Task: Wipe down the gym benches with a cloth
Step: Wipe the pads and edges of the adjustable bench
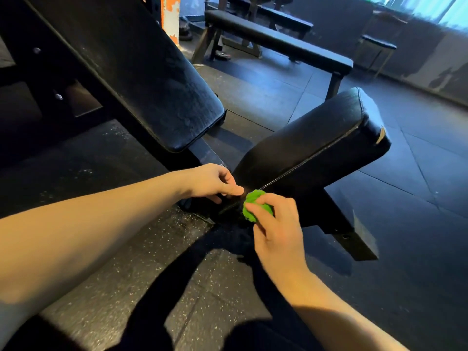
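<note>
The right hand (pixel 277 233) clamps its fingers around a bunched bright-green cloth (pixel 253 207), pressed against the near end of the black padded vinyl seat (pixel 316 145). Just beside it, the left hand (pixel 212 181) curls its fingers at that same end; whether it grips cannot be told. Beyond rise the black inclined backrest pad (pixel 152 84) and a long flat black bench (pixel 278 43).

The cloth (pixel 255 205) is bright green, the bench pads (pixel 311 145) black, the floor (pixel 152 262) dark with white specks.
</note>
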The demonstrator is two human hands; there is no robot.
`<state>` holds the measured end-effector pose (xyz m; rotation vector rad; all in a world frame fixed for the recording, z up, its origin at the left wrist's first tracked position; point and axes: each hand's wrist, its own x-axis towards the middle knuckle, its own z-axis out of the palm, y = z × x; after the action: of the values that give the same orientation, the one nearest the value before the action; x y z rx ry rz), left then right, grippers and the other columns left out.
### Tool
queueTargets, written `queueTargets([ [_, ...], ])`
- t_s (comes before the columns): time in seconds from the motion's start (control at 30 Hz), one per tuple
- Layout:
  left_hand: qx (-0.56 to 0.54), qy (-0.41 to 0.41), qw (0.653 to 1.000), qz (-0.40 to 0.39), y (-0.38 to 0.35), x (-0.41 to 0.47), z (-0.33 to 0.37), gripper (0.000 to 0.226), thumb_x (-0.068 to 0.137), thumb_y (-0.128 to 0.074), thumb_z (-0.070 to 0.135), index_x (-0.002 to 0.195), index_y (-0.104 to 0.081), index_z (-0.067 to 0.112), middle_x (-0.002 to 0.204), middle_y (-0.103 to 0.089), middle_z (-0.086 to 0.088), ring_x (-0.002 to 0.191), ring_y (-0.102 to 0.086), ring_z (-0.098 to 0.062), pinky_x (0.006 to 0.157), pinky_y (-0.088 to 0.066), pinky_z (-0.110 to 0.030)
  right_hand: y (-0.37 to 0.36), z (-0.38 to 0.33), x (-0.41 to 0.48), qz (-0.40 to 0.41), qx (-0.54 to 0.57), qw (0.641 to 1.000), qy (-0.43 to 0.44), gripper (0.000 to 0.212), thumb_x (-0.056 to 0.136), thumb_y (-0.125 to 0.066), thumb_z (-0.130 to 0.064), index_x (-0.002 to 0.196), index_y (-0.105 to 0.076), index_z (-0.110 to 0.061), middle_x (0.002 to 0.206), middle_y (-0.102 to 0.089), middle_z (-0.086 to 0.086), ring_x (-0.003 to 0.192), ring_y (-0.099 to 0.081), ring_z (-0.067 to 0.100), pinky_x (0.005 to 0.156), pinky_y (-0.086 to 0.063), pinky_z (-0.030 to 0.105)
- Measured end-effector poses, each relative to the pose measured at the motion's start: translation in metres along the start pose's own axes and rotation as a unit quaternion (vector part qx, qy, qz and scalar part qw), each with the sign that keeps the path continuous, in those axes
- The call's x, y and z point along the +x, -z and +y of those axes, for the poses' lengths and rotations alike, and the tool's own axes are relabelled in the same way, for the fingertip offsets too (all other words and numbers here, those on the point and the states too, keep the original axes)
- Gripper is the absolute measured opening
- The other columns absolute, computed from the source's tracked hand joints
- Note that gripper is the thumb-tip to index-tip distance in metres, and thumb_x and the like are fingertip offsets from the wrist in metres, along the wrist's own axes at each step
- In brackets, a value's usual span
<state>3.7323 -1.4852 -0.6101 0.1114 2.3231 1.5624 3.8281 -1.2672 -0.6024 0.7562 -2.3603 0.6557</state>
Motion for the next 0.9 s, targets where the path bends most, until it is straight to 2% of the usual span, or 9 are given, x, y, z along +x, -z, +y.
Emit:
queueTargets([
  [0.07,-0.001,0.009,1.0,-0.012,0.002,0.001,0.001,0.047,0.081,-0.084,0.038,0.107,-0.068,0.003,0.1,-0.073,-0.013,0.09,-0.069,-0.015,0.085,-0.063,-0.039,0.019,0.006,0.008,0.037,0.002,0.999,-0.024,0.038,0.079,-0.074,0.009,0.115,-0.074,-0.004,0.119,-0.063,0.009,0.111,-0.047,0.011,0.1,-0.032,0.005],
  [0.17,-0.009,0.021,0.999,-0.025,0.005,0.002,0.001,0.046,0.082,-0.083,0.035,0.111,-0.068,0.002,0.104,-0.072,-0.013,0.095,-0.069,-0.018,0.087,-0.062,-0.04,0.004,0.004,0.001,0.022,0.016,1.0,-0.014,0.033,0.088,-0.064,-0.002,0.12,-0.072,-0.004,0.124,-0.062,0.009,0.113,-0.047,0.012,0.1,-0.036,0.009],
  [0.27,-0.017,0.015,1.0,-0.017,0.003,0.002,-0.001,0.045,0.081,-0.084,0.035,0.109,-0.068,0.002,0.105,-0.073,-0.011,0.095,-0.069,-0.016,0.085,-0.062,-0.036,-0.05,0.002,-0.025,-0.067,0.013,0.997,0.03,0.034,0.093,-0.063,-0.003,0.127,-0.067,-0.005,0.133,-0.056,0.005,0.114,-0.054,0.025,0.086,-0.053,0.03],
  [0.33,-0.024,0.012,1.0,-0.005,0.003,0.002,-0.003,0.045,0.082,-0.084,0.032,0.108,-0.068,-0.001,0.101,-0.072,-0.009,0.091,-0.069,-0.013,0.082,-0.062,-0.033,-0.09,0.002,-0.043,-0.146,0.014,0.988,0.04,0.039,0.088,-0.067,0.002,0.126,-0.065,-0.005,0.137,-0.049,0.003,0.117,-0.055,0.033,0.082,-0.058,0.043],
  [0.4,-0.023,0.009,1.0,0.0,0.0,0.001,-0.006,0.043,0.083,-0.083,0.031,0.107,-0.068,-0.001,0.101,-0.073,-0.008,0.09,-0.07,-0.012,0.077,-0.061,-0.028,-0.113,0.0,-0.054,-0.209,0.028,0.977,0.015,0.038,0.086,-0.062,0.005,0.123,-0.066,-0.004,0.131,-0.05,0.006,0.112,-0.056,0.036,0.075,-0.058,0.052],
  [0.5,-0.034,0.021,0.999,0.022,-0.003,-0.001,-0.016,0.035,0.085,-0.082,0.031,0.101,-0.07,0.002,0.1,-0.075,-0.009,0.087,-0.071,-0.011,0.071,-0.057,-0.022,-0.114,-0.012,-0.058,-0.247,0.055,0.967,-0.028,0.04,0.076,-0.068,0.012,0.111,-0.071,-0.006,0.116,-0.053,0.008,0.102,-0.054,0.031,0.074,-0.056,0.049],
  [0.67,-0.029,0.12,0.989,0.084,-0.012,-0.027,-0.029,0.015,0.095,-0.072,0.02,0.089,-0.066,0.007,0.087,-0.068,-0.013,0.073,-0.062,-0.019,0.057,-0.051,-0.016,-0.076,-0.039,-0.04,-0.291,0.113,0.94,-0.133,0.036,0.083,-0.064,0.008,0.108,-0.074,-0.015,0.121,-0.058,0.004,0.112,-0.049,0.022,0.086,-0.051,0.043],
  [0.77,-0.087,0.203,0.971,0.092,-0.009,-0.054,-0.006,0.017,0.098,-0.065,0.01,0.082,-0.062,0.01,0.084,-0.063,-0.017,0.07,-0.059,-0.021,0.056,-0.051,-0.021,-0.036,-0.052,-0.009,-0.287,0.133,0.927,-0.201,0.036,0.084,-0.062,0.007,0.107,-0.076,-0.018,0.12,-0.062,0.002,0.111,-0.053,0.021,0.087,-0.051,0.041],
  [0.9,-0.139,0.247,0.955,0.086,0.004,-0.09,0.066,0.016,0.102,-0.058,0.013,0.091,-0.067,0.006,0.092,-0.066,-0.017,0.076,-0.061,-0.019,0.066,-0.051,-0.029,0.041,-0.076,0.047,-0.275,0.175,0.907,-0.267,0.029,0.087,-0.063,0.004,0.105,-0.076,-0.015,0.116,-0.064,0.002,0.107,-0.057,0.02,0.087,-0.048,0.034],
])
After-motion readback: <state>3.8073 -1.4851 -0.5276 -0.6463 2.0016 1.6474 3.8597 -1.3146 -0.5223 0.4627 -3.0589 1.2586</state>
